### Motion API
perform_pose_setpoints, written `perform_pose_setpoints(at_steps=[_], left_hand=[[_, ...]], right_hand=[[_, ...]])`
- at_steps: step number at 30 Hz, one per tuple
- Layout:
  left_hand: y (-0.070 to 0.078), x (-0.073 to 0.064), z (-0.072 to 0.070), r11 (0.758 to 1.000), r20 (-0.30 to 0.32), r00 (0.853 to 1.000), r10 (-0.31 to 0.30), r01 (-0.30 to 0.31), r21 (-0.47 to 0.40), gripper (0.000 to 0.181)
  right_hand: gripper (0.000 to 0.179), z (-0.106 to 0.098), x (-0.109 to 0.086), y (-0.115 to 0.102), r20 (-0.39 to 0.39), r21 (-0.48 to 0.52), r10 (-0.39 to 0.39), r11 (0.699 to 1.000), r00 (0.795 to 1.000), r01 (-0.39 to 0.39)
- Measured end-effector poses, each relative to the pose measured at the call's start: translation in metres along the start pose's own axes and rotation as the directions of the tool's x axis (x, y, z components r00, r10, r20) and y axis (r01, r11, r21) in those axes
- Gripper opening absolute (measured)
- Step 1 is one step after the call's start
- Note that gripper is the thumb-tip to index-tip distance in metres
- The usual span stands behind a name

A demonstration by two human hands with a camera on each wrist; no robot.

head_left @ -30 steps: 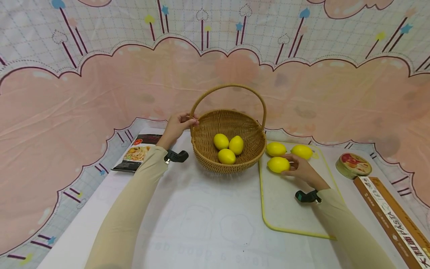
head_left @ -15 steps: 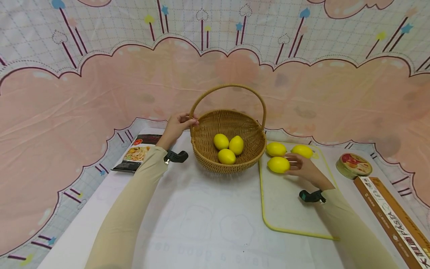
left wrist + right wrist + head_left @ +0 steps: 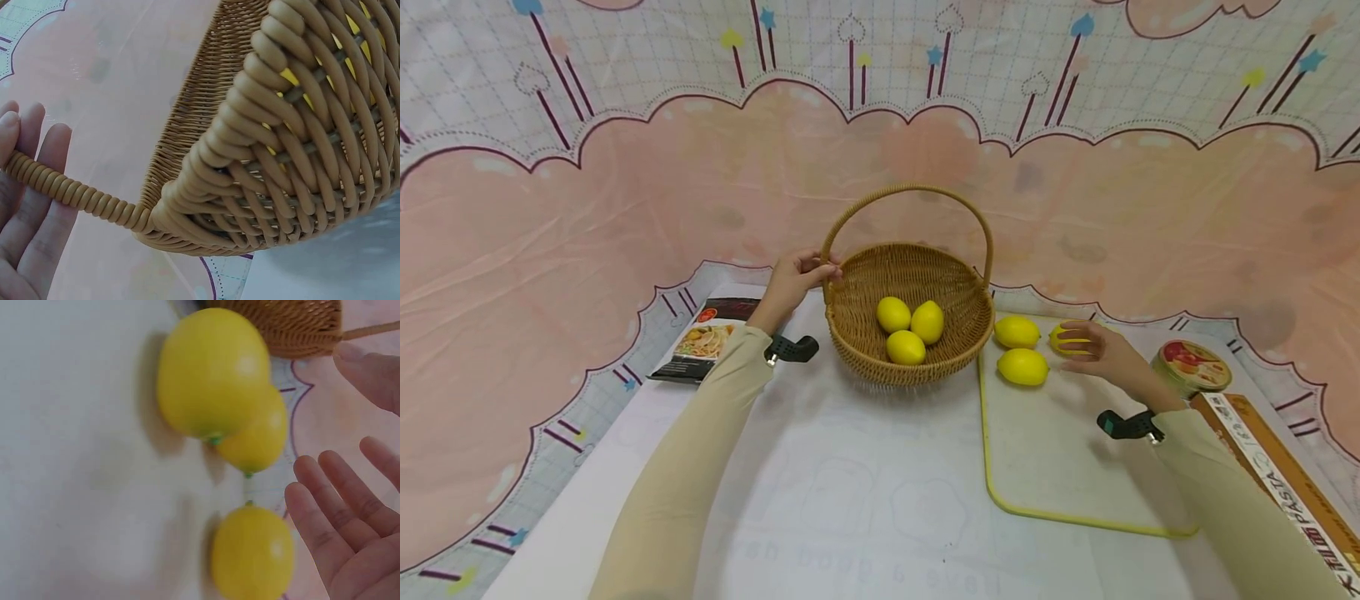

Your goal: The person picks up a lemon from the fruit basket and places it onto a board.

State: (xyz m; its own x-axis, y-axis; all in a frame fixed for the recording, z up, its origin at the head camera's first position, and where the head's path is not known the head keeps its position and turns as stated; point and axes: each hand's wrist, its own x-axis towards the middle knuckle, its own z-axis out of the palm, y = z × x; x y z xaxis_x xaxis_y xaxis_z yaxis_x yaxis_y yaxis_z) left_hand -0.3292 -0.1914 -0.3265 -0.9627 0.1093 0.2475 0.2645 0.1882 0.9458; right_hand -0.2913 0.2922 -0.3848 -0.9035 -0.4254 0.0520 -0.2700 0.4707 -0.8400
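Note:
My left hand (image 3: 790, 287) holds the wicker basket (image 3: 868, 283) by the lower left end of its arched handle (image 3: 84, 197), thumb on one side and fingers on the other. Three yellow lemons lie in the basket, the front lemon (image 3: 906, 348) nearest me. On a white cutting board (image 3: 1052, 467) with a yellow edge rest a near lemon (image 3: 1022, 367), a far left lemon (image 3: 1017, 332) and a right lemon (image 3: 1063, 337), partly hidden by fingers. My right hand (image 3: 1108, 358) hovers over the board's right side, fingers spread and holding nothing; the right wrist view shows it apart from the lemons.
A black and white food pouch (image 3: 707, 337) lies left of the basket. At the right are a round tin (image 3: 1195, 362) and a long pasta box (image 3: 1285, 475), partly covered by the right forearm. A patterned cloth (image 3: 700, 200) hangs behind the table.
My right hand has drawn away from the near lemon, moving right and opening its fingers. That lemon stays on the board. The left hand and basket have barely moved.

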Motion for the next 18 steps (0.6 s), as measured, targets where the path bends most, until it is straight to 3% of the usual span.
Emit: perform_pose_setpoints(at_steps=[4, 10, 18], left_hand=[[-0.001, 0.000, 0.000, 1.000, -0.006, 1.000, 0.004, -0.004, 0.006, 0.031], [0.000, 0.001, 0.000, 1.000, -0.008, 1.000, -0.002, 0.002, 0.000, 0.029], [0.002, -0.001, 0.001, 1.000, -0.012, 1.000, -0.009, 0.009, 0.008, 0.030]], right_hand=[[0.061, -0.012, 0.001, -0.022, 0.019, -0.072, -0.016, 0.997, 1.000, 0.017], [0.059, -0.027, 0.014, -0.058, 0.086, -0.165, -0.138, 0.975, 0.987, 0.151], [0.059, -0.038, 0.038, -0.104, 0.210, -0.246, -0.120, 0.954, 0.970, 0.171]])
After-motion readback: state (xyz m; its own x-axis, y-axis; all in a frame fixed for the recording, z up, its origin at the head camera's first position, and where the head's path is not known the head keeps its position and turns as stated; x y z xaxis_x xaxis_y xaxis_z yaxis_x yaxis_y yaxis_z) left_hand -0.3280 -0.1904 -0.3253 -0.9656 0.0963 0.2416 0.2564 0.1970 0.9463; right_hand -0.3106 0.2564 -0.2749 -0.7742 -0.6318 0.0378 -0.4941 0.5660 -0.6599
